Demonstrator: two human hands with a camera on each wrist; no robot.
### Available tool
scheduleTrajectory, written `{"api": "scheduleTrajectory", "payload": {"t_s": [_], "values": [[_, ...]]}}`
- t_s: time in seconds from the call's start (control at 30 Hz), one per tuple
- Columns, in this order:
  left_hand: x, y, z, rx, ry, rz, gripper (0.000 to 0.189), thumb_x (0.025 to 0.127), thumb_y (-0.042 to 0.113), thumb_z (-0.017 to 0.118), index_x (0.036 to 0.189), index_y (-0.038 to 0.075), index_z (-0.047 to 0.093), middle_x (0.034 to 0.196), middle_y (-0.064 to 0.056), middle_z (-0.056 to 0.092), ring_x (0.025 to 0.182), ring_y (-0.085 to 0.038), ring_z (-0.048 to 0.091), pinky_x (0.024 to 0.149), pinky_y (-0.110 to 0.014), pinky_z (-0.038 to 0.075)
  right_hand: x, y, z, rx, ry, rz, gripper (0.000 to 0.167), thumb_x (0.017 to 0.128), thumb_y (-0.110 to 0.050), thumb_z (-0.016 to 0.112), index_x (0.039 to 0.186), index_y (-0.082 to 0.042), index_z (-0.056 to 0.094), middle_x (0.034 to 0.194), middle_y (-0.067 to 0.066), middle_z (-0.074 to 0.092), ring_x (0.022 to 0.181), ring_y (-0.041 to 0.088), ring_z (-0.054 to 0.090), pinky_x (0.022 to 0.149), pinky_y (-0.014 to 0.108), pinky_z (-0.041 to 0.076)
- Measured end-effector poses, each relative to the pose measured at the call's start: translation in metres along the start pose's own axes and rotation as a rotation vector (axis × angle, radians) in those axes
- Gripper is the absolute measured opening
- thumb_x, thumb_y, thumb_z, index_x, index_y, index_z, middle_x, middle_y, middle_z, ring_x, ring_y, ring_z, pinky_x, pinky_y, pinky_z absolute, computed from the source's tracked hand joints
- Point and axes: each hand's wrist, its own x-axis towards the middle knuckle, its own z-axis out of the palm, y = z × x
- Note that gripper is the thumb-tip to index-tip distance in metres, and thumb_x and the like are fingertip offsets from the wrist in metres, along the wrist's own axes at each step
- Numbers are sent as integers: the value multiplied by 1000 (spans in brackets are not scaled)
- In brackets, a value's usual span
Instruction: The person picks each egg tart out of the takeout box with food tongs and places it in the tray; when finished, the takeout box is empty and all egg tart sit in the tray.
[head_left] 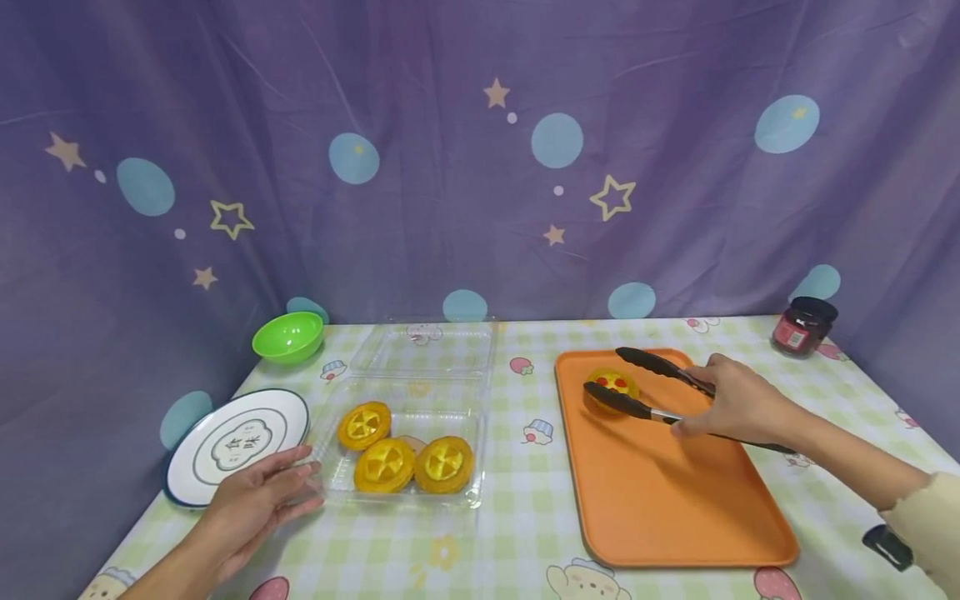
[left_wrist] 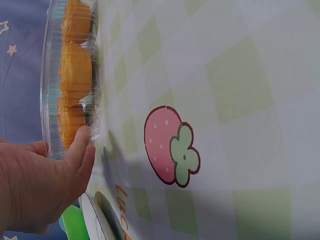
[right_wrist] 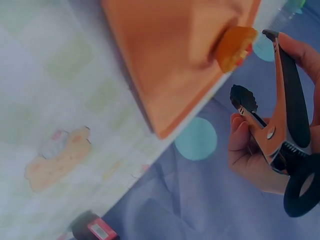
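Note:
My right hand (head_left: 738, 402) grips black-tipped metal tongs (head_left: 667, 414), their arms spread apart over the orange tray (head_left: 675, 500). Below the tips, toward the tray's far left corner, lies a tart with red spots on top (head_left: 613, 382), partly covered by one tong arm. In the right wrist view the tart (right_wrist: 235, 49) rests on the tray, with the tong tips apart from it. My left hand (head_left: 258, 508), fingers extended, touches the near left side of a clear plastic box (head_left: 480, 467). Inside the box sit three yellow tarts (head_left: 444, 464), seen through the wall in the left wrist view.
The box's clear lid (head_left: 427, 350) lies folded back behind it. To the left stand a white plate (head_left: 187, 458) with a dark rim and a green bowl (head_left: 288, 337). A dark-lidded jar (head_left: 802, 327) is at the far right, and a purple curtain (head_left: 450, 167) hangs behind the table.

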Motion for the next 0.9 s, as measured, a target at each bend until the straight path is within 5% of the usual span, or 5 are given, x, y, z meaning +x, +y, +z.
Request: {"api": "scheduleTrajectory", "payload": {"t_s": [0.2,0.47,0.9], "values": [[0,0,-1,-2,-7,10,60,99,9,52,148,-9,22,140,-27,43,104,-17,61,91,-41,57,-1,-8,-15,-39,31,-7,105,61,-58,83,131,13,50,109,23,55,80,24,54,63,33,49],[-1,-2,0,2,-6,3,60,99,10,53,147,-9,23,143,-31,37,106,-19,61,91,-41,57,-5,-25,-15,16,2,-44,98,63,-50,85,133,10,51,110,19,55,83,25,55,65,33,49],[0,-2,-1,2,-8,17,60,99,8,53,147,-10,23,142,-28,41,105,-17,61,92,-41,57,7,-64,-5,56,-29,-149,86,63,-41,87,131,2,57,85,3,44,69,16,39,52,25,33]]}}
